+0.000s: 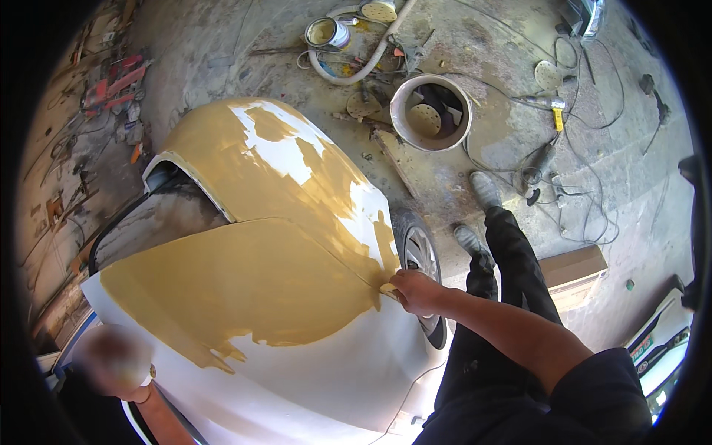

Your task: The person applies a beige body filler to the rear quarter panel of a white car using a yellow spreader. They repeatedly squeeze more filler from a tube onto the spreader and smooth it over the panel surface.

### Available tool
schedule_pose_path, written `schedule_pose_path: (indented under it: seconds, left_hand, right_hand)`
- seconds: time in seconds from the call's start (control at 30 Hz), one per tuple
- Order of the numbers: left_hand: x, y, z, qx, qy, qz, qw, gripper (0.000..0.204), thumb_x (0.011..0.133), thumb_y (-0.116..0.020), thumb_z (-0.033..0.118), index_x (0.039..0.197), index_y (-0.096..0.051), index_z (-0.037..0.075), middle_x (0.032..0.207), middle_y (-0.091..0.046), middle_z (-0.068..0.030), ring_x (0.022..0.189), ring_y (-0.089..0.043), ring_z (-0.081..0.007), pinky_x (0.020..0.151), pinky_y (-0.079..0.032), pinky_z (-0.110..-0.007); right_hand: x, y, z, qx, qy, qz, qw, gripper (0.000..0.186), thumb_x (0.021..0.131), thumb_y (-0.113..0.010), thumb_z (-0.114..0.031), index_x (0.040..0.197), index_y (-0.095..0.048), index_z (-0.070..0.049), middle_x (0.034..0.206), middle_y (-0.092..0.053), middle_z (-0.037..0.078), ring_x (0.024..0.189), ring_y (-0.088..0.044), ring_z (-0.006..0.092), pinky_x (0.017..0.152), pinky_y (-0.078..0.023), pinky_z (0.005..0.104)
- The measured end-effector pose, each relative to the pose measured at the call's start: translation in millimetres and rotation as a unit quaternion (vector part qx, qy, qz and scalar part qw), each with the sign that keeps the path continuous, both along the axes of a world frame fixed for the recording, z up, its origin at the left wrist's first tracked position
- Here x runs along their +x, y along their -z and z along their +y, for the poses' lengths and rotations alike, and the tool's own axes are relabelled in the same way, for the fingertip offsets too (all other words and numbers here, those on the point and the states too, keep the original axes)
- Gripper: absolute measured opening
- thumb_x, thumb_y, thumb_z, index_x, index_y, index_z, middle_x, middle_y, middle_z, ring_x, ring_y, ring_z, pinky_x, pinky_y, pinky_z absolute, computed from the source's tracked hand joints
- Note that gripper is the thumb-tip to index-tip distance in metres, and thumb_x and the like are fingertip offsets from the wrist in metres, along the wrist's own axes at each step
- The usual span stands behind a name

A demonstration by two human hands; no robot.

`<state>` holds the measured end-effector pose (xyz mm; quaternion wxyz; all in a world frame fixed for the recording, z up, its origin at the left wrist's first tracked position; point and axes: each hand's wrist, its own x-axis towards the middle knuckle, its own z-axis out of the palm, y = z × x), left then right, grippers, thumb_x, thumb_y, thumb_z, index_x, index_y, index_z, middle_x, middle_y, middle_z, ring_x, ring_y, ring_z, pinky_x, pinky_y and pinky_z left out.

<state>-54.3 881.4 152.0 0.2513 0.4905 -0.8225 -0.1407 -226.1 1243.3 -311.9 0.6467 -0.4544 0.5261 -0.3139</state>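
Right hand (417,291), fingers pinched on a yellow scrap (388,288) at the car panel (311,363) edge.

Auto body shop; filler-coated car panel (252,282); sanding discs (549,74) on floor.

Right hand (417,291) pressed on white car body (326,378), at edge of yellow filler coat (245,282), just beside wheel (420,256). Small yellowish scrap pinched at fingertips (391,289); kind cannot be told. Left hand not seen. Second filler patch spread over rear panel (222,141). Dark trousers and grey shoes (486,189) seen on dusty concrete floor (489,44). Round bucket (431,113), paint tin (328,33), pale hose (371,55), sanding discs, cables scattered beyond. Another person blurred at lower left.
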Motion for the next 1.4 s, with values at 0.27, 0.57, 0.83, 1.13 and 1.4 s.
schedule_pose_path:
  seconds: [0.27, 0.57, 0.83, 1.13, 1.4]
  left_hand:
    - [25, -16, -16, -0.012, 0.146, -0.08, 0.986, 0.035, 0.109, -0.045, 0.032, 0.106, -0.058, 0.0, 0.086, -0.06, -0.0083, 0.077, -0.06, -0.019, 0.071, -0.048, -0.032]
    - [-14, 2, 10, -0.032, 0.088, -0.095, 0.991, 0.038, 0.103, -0.048, 0.04, 0.086, -0.045, 0.007, 0.075, -0.041, -0.0052, 0.072, -0.046, -0.0196, 0.065, -0.035, -0.036]
    - [-18, 3, 3, -0.049, 0.152, -0.131, 0.978, 0.042, 0.101, -0.048, 0.044, 0.082, -0.039, 0.008, 0.073, -0.038, -0.0041, 0.071, -0.042, -0.0174, 0.063, -0.032, -0.034]
    - [-19, 8, 5, 0.004, 0.096, -0.025, 0.995, 0.046, 0.103, -0.047, 0.048, 0.081, -0.036, 0.01, 0.069, -0.033, -0.0018, 0.061, -0.035, -0.013, 0.055, -0.028, -0.03]
    - [-18, 7, 5, 0.015, 0.093, -0.011, 0.995, 0.045, 0.104, -0.047, 0.047, 0.082, -0.037, 0.009, 0.069, -0.033, -0.002, 0.06, -0.035, -0.0127, 0.054, -0.029, -0.029]
  right_hand:
    - [-17, 9, 29, 0.015, -0.128, 0.041, 0.991, 0.014, 0.093, -0.061, -0.007, 0.104, -0.068, 0.0, 0.106, -0.068, 0.023, 0.106, -0.068, 0.0432, 0.092, -0.055, 0.0494]
    - [-31, 0, -17, 0.02, 0.128, -0.026, 0.991, 0.019, 0.097, -0.067, -0.012, 0.109, -0.067, 0.002, 0.101, -0.068, 0.022, 0.099, -0.067, 0.0416, 0.086, -0.054, 0.0477]
    - [-39, -28, -138, -0.102, 0.223, -0.071, 0.967, 0.018, 0.096, -0.067, -0.01, 0.11, -0.065, 0.001, 0.101, -0.067, 0.021, 0.097, -0.066, 0.0422, 0.086, -0.054, 0.0475]
    - [-51, -43, -186, -0.163, 0.242, -0.065, 0.954, 0.019, 0.096, -0.068, -0.01, 0.112, -0.066, 0.0, 0.097, -0.066, 0.02, 0.093, -0.065, 0.04, 0.082, -0.054, 0.0468]
    - [-45, -40, -195, -0.178, 0.241, -0.067, 0.952, 0.017, 0.096, -0.068, -0.01, 0.108, -0.064, 0.002, 0.096, -0.065, 0.021, 0.09, -0.064, 0.0413, 0.08, -0.053, 0.0475]
